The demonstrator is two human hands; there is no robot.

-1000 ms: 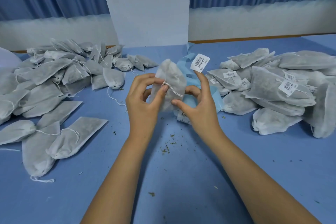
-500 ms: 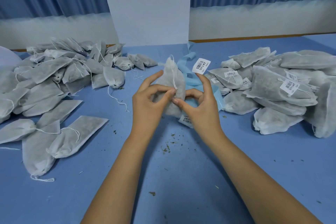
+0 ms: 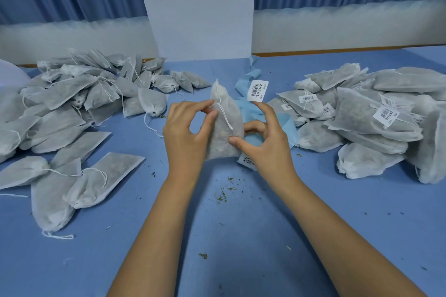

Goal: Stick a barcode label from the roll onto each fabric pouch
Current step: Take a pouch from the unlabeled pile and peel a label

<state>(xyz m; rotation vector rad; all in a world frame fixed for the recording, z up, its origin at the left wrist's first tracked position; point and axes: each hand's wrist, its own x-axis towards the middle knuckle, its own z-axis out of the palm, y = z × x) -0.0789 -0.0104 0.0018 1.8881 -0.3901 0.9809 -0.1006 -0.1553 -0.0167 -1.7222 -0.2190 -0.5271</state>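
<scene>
White nonwoven fabric makes up the pouch point(image 3: 223, 137) held at the centre of the blue table point(image 3: 229, 229). It is nearly upright, with its long axis running from the gathered neck at the top down to the full bottom near the tabletop. A drawstring point(image 3: 225, 116) trails slantwise down its front. The left hand point(image 3: 187, 135) pinches the pouch's left edge between thumb and forefinger, the other fingers curled loosely behind. The right hand point(image 3: 265, 142) steadies the lower right side, thumb pressed on the front and a bent finger behind. Its forefinger is raised clear of the cloth and carries a peeled barcode label point(image 3: 257, 90) that clings to the fingertip. The label hangs just above and to the right of the pouch, near its neck but not touching it. The right hand therefore has the shorter path, and the likely next move is to swing that forefinger left and down onto the bare front below the neck, avoiding the string. Blue backing ribbon point(image 3: 251, 107) lies behind the hands. Unlabelled pouches point(image 3: 72, 103) are heaped on the left and labelled pouches point(image 3: 366, 118) on the right.
</scene>
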